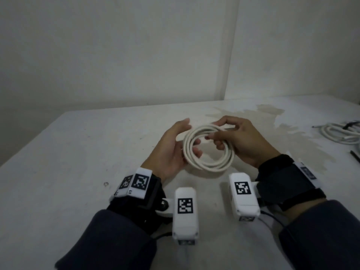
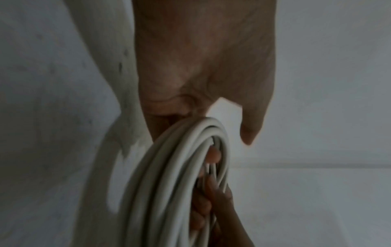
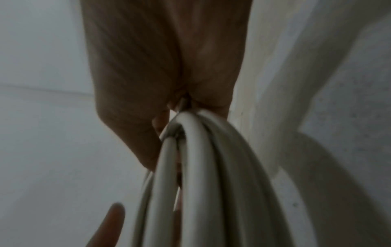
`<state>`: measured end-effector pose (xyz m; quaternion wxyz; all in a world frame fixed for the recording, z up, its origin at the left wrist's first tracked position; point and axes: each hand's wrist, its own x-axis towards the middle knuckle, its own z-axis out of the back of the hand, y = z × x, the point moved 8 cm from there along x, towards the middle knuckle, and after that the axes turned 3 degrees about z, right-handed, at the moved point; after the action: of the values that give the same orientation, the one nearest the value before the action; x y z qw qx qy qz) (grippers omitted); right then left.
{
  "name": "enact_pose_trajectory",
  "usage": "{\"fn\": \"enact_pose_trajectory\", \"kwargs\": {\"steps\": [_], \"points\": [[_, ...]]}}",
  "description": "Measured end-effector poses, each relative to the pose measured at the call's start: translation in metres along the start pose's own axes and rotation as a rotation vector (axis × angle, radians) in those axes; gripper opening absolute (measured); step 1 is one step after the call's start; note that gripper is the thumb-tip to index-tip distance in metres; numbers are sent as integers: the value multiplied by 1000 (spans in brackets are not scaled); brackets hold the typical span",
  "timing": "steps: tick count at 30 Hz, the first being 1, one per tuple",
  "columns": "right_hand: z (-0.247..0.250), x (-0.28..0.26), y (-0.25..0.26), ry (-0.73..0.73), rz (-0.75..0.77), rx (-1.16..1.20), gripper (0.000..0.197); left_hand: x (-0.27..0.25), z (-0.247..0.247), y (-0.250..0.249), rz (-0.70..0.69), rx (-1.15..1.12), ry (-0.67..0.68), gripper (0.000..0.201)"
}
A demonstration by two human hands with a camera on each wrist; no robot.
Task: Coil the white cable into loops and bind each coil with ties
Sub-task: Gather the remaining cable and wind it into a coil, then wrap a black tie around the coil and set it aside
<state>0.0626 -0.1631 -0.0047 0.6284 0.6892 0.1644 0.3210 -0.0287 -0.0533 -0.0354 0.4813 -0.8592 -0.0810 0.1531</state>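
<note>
A white cable [image 1: 209, 166] is wound into a round coil of several loops, held between both hands just above the white table [image 1: 78, 152]. My left hand [image 1: 175, 147] grips the coil's left side, fingers curled through the ring. My right hand [image 1: 237, 139] holds the right and upper side, fingertips pinching the strands near the top. In the left wrist view the coil [image 2: 169, 183] runs edge-on under the palm [image 2: 201, 58]. The right wrist view shows the loops [image 3: 201, 183] hanging from the closed hand [image 3: 158, 66]. No tie shows on this coil.
At the table's right edge lies another bundle of white cable [image 1: 339, 133] with a dark tie on it, and a thin black tie [image 1: 355, 156] lies nearby. A stained patch [image 1: 272, 117] marks the tabletop behind the hands. Walls close off the back and the right.
</note>
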Motion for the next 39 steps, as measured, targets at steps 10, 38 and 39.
{"fn": "enact_pose_trajectory", "kwargs": {"steps": [10, 38, 39], "points": [[-20, -5, 13, 105, 107, -234, 22, 6, 1, -10, -264, 429, -108, 17], [39, -32, -14, 8, -273, -431, 13, 25, -7, 30, -255, 528, -327, 18], [47, -37, -13, 9, -289, -412, 14, 28, -16, 33, -257, 552, -310, 19]]}}
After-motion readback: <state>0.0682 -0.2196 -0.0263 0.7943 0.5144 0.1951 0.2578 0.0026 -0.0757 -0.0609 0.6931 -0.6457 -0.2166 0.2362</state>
